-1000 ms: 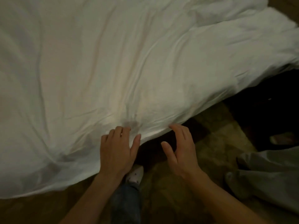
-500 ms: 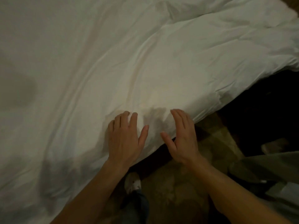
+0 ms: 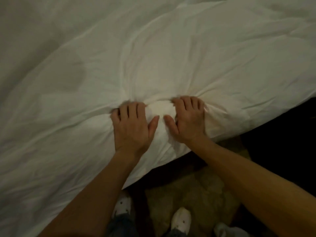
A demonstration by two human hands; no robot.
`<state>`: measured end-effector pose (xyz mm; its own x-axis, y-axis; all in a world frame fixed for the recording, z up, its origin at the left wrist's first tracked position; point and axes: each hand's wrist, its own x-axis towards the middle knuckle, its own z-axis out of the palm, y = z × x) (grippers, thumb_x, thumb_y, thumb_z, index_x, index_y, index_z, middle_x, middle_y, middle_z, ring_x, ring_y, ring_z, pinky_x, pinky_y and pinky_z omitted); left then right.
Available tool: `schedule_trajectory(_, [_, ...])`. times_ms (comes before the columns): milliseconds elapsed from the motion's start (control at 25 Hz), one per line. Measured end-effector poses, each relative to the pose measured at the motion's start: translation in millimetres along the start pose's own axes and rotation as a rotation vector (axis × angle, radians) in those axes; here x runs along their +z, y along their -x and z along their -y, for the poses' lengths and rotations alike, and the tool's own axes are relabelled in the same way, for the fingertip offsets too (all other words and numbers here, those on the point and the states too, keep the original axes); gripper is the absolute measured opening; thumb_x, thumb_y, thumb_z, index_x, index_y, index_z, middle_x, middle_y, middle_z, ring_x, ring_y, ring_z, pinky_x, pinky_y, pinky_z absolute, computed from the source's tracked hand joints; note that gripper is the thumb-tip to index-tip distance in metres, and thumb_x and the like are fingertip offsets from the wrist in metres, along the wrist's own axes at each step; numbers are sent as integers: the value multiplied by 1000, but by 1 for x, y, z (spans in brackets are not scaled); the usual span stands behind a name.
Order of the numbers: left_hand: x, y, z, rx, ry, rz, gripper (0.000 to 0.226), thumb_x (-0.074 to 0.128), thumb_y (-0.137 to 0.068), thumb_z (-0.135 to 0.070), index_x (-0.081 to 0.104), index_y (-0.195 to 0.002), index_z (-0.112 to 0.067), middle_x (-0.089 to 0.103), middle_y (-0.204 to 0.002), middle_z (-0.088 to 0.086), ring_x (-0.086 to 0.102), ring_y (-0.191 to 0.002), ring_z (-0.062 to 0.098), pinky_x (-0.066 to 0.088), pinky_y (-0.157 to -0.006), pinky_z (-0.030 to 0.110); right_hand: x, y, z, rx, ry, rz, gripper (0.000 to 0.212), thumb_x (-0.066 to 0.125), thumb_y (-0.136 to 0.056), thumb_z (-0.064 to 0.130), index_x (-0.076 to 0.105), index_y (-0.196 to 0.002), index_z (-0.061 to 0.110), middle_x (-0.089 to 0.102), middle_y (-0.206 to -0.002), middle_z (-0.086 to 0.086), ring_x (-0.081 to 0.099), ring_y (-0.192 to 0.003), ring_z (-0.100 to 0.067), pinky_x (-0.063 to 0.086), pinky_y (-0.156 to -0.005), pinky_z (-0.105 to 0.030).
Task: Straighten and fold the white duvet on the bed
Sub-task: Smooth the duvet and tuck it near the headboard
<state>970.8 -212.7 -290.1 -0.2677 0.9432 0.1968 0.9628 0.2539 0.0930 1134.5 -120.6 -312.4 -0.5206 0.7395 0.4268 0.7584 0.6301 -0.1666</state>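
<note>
One white, soft, wrinkled fabric duvet (image 3: 153,53) covers the bed and fills most of the view, its near edge running from the lower left up toward the right edge, where it hangs over dark floor. Two bare hands lie on it side by side near that near edge, close together but not touching.

The left hand (image 3: 132,124) lies palm down, its fingers (image 3: 131,109) curled with the tips dug into the cloth, gathering a bunch of it; the thumb is stretched out to the right, flat on the duvet. Creases radiate from the gathered spot.

The right hand (image 3: 189,119) sits just beside it, its fingers (image 3: 187,104) likewise bent and sunk into a puckered fold, thumb pointing left toward the other thumb. A small puffed mound of duvet stands between the two hands.

Below the bed edge, two white shoes (image 3: 181,218) stand on a tan patterned rug (image 3: 193,194).
</note>
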Motion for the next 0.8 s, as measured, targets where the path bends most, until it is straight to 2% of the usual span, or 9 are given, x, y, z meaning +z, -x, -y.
schedule_trajectory(80, [-5, -23, -6, -53, -12, -4, 55, 24, -105, -47, 63, -86, -12, 63, -80, 14, 57, -76, 33, 41, -75, 43, -4, -16, 0, 43, -67, 6, 50, 38, -99, 51, 60, -74, 13, 63, -72, -9, 57, -69, -31, 37, -73, -40])
schedule_trajectory(160, [-17, -26, -6, -53, -37, -72, 59, 32, -107, -41, 60, -63, -13, 57, -54, 12, 54, -49, 32, 41, -54, 35, -27, -22, 6, 133, -145, 72, 53, 34, -100, 51, 47, -59, 21, 57, -54, -5, 54, -52, -29, 32, -61, -34])
schedule_trajectory(200, [-26, -16, -5, -22, -47, -137, 60, 35, -107, -37, 58, -58, -13, 53, -49, 11, 50, -42, 31, 37, -46, 33, -45, -16, 11, 164, -180, 90, 57, 31, -101, 53, 45, -55, 22, 55, -49, -3, 51, -46, -26, 29, -57, -31])
schedule_trajectory(280, [-50, 19, -8, 73, 2, -207, 62, 31, -109, -32, 59, -57, -11, 51, -48, 10, 48, -41, 31, 31, -42, 32, -89, 10, 26, 192, -252, 78, 65, 28, -103, 55, 48, -52, 21, 51, -47, -1, 46, -43, -20, 23, -56, -28])
schedule_trajectory(400, [-77, 67, -20, 34, 82, -163, 69, 18, -107, -39, 55, -55, -12, 50, -49, 10, 48, -42, 32, 33, -44, 30, -124, 61, 45, 176, -295, 50, 65, 26, -105, 54, 50, -56, 19, 52, -51, -1, 46, -47, -21, 17, -60, -28])
schedule_trajectory(480, [-78, 68, -25, 10, 62, -163, 66, 21, -106, -41, 52, -56, -12, 49, -51, 11, 49, -45, 32, 38, -47, 34, -116, 65, 43, 198, -317, 54, 62, 25, -104, 55, 51, -63, 17, 52, -58, -2, 48, -55, -22, 22, -61, -29])
schedule_trajectory(560, [-73, 57, -30, -18, 74, -86, 55, 28, -103, -40, 51, -62, -12, 51, -57, 11, 52, -54, 34, 40, -55, 40, -109, 58, 29, 205, -386, 43, 62, 27, -104, 57, 58, -76, 12, 57, -72, -4, 52, -69, -24, 33, -66, -33])
schedule_trajectory(680, [-66, 44, -51, -107, 101, -23, 43, 36, -98, -44, 63, -89, -11, 63, -85, 11, 56, -78, 34, 38, -68, 42, -116, 56, -12, 211, -469, -23, 66, 32, -103, 58, 65, -106, 1, 66, -102, -12, 59, -96, -29, 46, -84, -40])
schedule_trajectory(800, [-77, 22, -101, -60, 240, -45, 46, 37, -99, -45, 63, -113, -9, 64, -107, 11, 57, -91, 32, 41, -75, 42, -133, 49, -69, 284, -412, -138, 70, 36, -102, 58, 62, -120, -4, 64, -119, -18, 57, -113, -32, 46, -97, -48])
